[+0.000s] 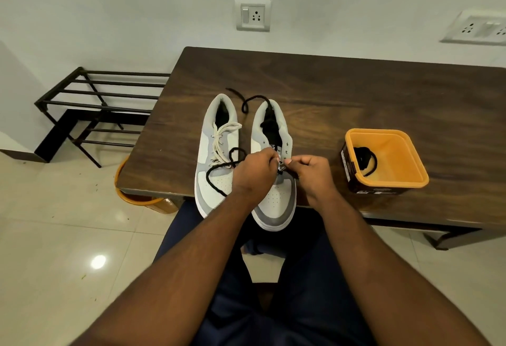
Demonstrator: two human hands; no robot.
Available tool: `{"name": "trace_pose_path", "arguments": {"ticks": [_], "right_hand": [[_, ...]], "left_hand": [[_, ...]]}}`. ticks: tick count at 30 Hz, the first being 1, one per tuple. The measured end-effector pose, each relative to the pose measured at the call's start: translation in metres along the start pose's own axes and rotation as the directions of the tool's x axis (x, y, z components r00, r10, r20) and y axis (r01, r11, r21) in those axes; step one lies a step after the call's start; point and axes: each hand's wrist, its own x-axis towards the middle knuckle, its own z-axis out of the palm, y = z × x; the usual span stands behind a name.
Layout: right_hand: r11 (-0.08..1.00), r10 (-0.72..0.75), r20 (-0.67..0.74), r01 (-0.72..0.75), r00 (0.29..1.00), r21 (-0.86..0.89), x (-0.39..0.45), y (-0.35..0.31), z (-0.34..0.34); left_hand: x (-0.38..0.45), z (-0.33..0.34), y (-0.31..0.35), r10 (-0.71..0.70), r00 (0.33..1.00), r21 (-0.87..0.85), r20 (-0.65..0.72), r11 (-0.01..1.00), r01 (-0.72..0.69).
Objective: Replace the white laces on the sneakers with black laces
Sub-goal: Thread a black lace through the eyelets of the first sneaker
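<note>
Two grey and white sneakers stand side by side at the table's near edge, toes toward me. The left sneaker (216, 154) carries a white lace (223, 137). The right sneaker (276, 203) has bare upper eyelets. A black lace (216, 178) loops across the left sneaker's toe and reaches the right sneaker's lowest eyelets. My left hand (253, 171) and my right hand (312, 171) both pinch this black lace over the right sneaker's lower eyelets. Another stretch of black lace (243, 99) trails out of the right sneaker's opening behind the heels; whether it is the same lace is hidden.
An orange square tub (397, 176) at the right holds a coiled black lace (365, 158). The dark wooden table (356, 93) stretches behind the shoes. A black metal rack (90, 104) stands on the floor at the left, and an orange bin (128, 197) sits under the table's corner.
</note>
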Motion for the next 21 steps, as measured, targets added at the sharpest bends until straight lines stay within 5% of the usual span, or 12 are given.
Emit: {"name": "trace_pose_path", "arguments": {"ticks": [12, 21], "right_hand": [[0.997, 0.042, 0.006, -0.042, 0.999, 0.064, 0.002, 0.004, -0.003], [0.999, -0.011, 0.059, 0.013, 0.998, -0.038, 0.004, 0.011, -0.008]], "left_hand": [[-0.011, 0.014, 0.005, -0.066, 0.993, -0.025, -0.097, 0.998, 0.064], [-0.008, 0.013, 0.005, -0.12, 0.993, -0.095, -0.022, 0.989, 0.117]]}}
